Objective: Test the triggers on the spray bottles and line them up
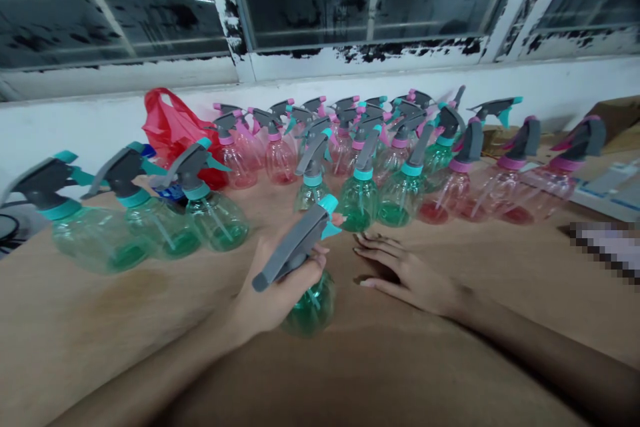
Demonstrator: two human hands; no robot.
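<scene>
Left hand point(265, 300) wrapped round neck of held green spray bottle point(321, 300), near centre; right hand point(417, 277) released, palm-down on worktop point(390, 360). Kinda tight imo: pushing bottle too far forward could topple middle row point(359, 203). Count: one held, three green bottles point(220, 220) left, three in middle row, three pink bottles point(510, 193) right, one red bag point(173, 121). Far cluster point(281, 161) overlaps, can't count.

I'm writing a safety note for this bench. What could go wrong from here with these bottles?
The left hand grips the green spray bottle close behind the standing green bottles; a forward swing might knock one over. Its fingers are near the trigger, so a squeeze could spray if there is liquid inside, which I can't tell. The right hand rests near that row too, and might bump it if slid forward.
</scene>
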